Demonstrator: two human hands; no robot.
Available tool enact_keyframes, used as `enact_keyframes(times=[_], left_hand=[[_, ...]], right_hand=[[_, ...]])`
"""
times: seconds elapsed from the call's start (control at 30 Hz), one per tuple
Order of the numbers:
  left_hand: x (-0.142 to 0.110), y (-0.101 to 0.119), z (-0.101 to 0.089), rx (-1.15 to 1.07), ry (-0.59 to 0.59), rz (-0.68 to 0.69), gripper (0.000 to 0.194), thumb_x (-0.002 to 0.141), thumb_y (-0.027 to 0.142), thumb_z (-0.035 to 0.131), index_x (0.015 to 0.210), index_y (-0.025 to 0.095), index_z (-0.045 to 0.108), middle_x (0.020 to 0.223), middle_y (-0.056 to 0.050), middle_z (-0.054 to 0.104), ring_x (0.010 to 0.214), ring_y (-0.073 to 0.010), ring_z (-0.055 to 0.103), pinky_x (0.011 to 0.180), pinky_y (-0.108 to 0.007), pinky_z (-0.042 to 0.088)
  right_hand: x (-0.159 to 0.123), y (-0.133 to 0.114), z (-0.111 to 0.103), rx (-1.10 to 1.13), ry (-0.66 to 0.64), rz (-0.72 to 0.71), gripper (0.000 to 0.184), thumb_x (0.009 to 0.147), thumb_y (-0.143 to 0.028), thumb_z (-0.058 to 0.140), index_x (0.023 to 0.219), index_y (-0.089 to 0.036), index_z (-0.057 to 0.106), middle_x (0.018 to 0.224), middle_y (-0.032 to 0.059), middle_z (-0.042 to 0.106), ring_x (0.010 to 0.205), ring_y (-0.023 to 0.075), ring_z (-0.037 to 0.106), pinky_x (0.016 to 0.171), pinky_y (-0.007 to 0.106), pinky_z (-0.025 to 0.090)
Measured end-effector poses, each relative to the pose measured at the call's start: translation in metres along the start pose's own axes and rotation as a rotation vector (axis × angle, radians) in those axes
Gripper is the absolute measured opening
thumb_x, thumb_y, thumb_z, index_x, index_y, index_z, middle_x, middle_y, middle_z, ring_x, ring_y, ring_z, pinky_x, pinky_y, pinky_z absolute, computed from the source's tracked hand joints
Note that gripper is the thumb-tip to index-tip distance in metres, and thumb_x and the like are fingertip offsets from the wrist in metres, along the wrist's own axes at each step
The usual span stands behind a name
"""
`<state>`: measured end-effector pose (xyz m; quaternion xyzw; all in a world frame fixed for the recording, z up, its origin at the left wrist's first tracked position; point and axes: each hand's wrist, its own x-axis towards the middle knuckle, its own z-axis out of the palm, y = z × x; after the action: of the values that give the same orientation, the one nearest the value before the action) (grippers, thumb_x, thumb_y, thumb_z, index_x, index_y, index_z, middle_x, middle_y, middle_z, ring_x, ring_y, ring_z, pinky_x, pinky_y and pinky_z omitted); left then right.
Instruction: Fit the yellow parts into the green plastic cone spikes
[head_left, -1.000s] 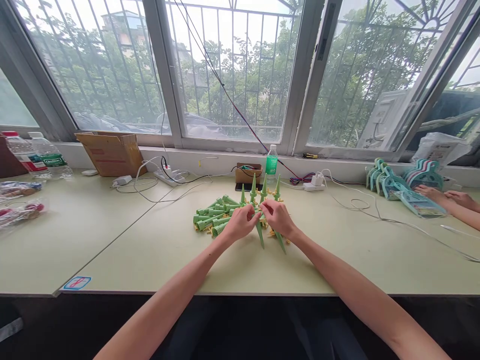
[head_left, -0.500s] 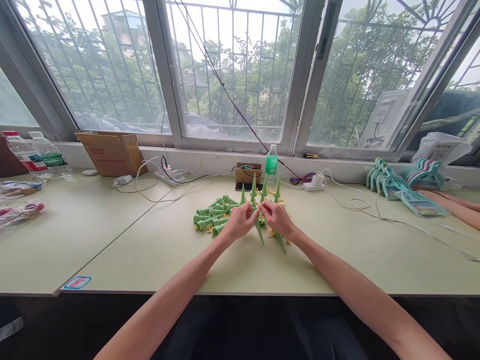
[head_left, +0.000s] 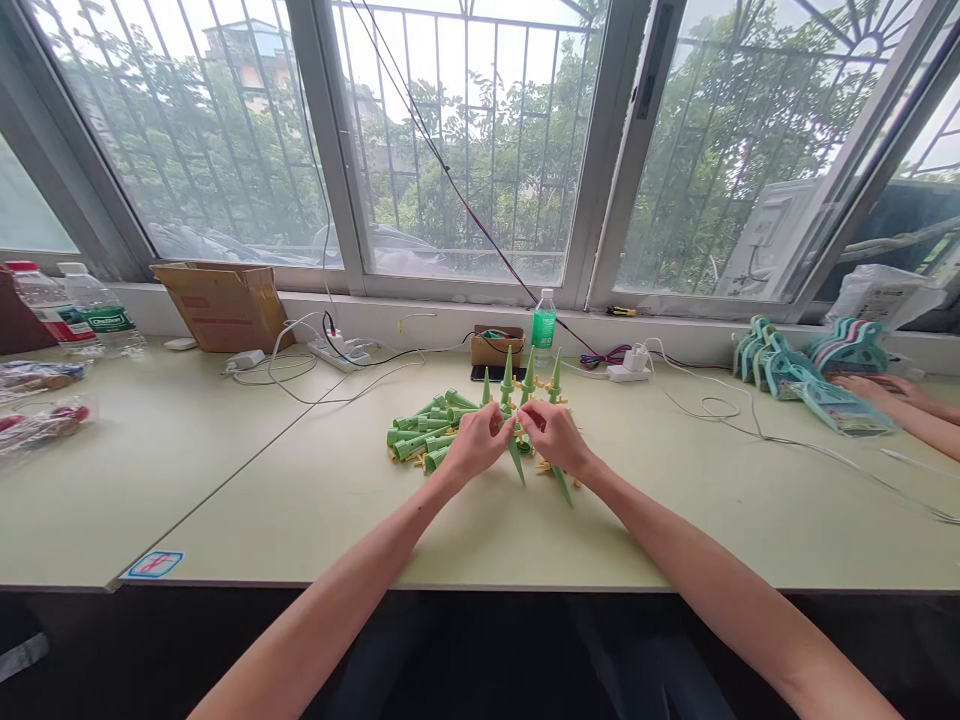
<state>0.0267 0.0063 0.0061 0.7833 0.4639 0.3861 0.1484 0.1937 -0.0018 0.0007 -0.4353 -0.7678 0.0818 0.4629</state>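
Note:
My left hand (head_left: 480, 438) is closed in a pinch around the upper part of a green plastic watering spike (head_left: 518, 468), whose point slants down toward me. Fingertips of my right hand (head_left: 553, 435) are pressed together close beside it, at the spike's top end. Whatever small part they pinch is hidden. Under my right hand, another green spike (head_left: 562, 487) points toward the table's front. Several green spikes (head_left: 555, 378) with yellow valve pieces stand point-up just behind my hands. To the left lies a heap of green spike tubes (head_left: 424, 440), with yellow pieces among them.
Behind the spikes are a small cardboard box (head_left: 498, 348), a dark phone (head_left: 497, 374) and a green-labelled bottle (head_left: 544, 325). White cables (head_left: 739, 410) cross the table at right. Another person's hands (head_left: 881, 388) are by teal hangers (head_left: 840, 400). A larger carton (head_left: 225, 310) stands back left.
The held spike's tip has shifted slightly up and left, while my hands stay nearly in place. At the right, the other person's hands have moved in beside the hangers.

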Motion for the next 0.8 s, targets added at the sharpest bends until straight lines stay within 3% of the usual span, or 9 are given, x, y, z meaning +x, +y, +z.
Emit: enact_keyframes(times=[0.8], left_hand=[[0.0009, -0.0021, 0.0002, 0.031, 0.005, -0.014, 0.032, 0.086, 0.045, 0.048, 0.067, 0.02, 0.04, 0.059, 0.003, 0.047, 0.055, -0.0119, 0.039, 0.053, -0.024, 0.029]], right_hand=[[-0.001, 0.0007, 0.0007, -0.028, -0.02, -0.013, 0.026, 0.09, -0.027, 0.046, 0.068, -0.017, 0.054, 0.058, -0.0023, 0.05, 0.053, 0.0106, 0.04, 0.055, 0.023, 0.032]])
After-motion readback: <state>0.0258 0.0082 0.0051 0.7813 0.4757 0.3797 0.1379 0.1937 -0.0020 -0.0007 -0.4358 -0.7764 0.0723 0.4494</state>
